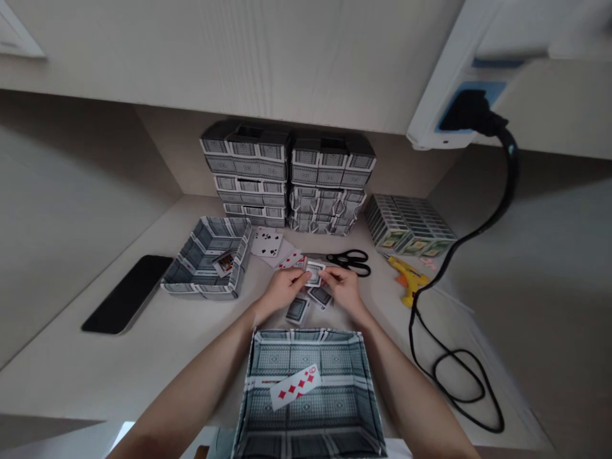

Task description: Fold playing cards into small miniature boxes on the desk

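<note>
Both my left hand (285, 285) and my right hand (342, 285) pinch a small patterned playing card piece (314, 273) between them, over the desk. Below it lie two patterned card pieces (297, 310), close to my fingers. Loose face-up cards (268, 243) are spread beyond my left hand. Nearest me stands an open box made of cards (335, 363), with a cut six-of-diamonds card (295, 387) inside. Another card box (184, 268) sits to the left with a picture card (224, 262) in it.
Black scissors (351, 260) lie behind my right hand. A yellow glue gun (408, 280) and its looping black cable (444, 347) are at the right. Stacked card boxes (253, 167) and card packs (408, 226) stand at the back; a phone (127, 293) lies left.
</note>
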Available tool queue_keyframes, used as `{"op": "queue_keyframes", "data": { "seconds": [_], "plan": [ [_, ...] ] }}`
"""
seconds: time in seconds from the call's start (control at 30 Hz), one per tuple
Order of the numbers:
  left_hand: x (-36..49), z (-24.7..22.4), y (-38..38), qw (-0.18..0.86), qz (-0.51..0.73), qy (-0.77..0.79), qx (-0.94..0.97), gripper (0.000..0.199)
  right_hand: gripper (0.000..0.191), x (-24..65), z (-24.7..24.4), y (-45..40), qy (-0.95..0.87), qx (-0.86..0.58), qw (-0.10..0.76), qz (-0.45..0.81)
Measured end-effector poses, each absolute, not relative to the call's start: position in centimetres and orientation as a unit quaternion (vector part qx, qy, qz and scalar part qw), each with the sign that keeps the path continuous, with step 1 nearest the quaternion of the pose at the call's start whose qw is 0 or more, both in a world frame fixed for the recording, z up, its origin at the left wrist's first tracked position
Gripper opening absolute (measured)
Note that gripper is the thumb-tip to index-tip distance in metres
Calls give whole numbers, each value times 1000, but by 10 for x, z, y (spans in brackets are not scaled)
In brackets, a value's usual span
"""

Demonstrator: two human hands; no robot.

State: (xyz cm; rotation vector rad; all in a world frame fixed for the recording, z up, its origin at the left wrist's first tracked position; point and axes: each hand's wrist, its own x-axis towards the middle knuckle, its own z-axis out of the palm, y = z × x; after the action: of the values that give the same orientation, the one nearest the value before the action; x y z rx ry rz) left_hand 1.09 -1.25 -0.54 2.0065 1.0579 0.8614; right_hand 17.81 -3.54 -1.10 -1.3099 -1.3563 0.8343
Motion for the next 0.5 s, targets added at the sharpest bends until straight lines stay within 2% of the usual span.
{"op": "queue_keyframes", "data": {
  "seconds": [0.27, 0.5],
  "plan": [
    [15, -3, -16, 426, 312, 403, 747, 36, 24, 179, -11, -34, -546, -525, 536, 373],
    [15, -3, -14, 380, 318, 432, 753, 40, 22, 180, -10, -32, -524, -517, 555, 387]
  ]
}}
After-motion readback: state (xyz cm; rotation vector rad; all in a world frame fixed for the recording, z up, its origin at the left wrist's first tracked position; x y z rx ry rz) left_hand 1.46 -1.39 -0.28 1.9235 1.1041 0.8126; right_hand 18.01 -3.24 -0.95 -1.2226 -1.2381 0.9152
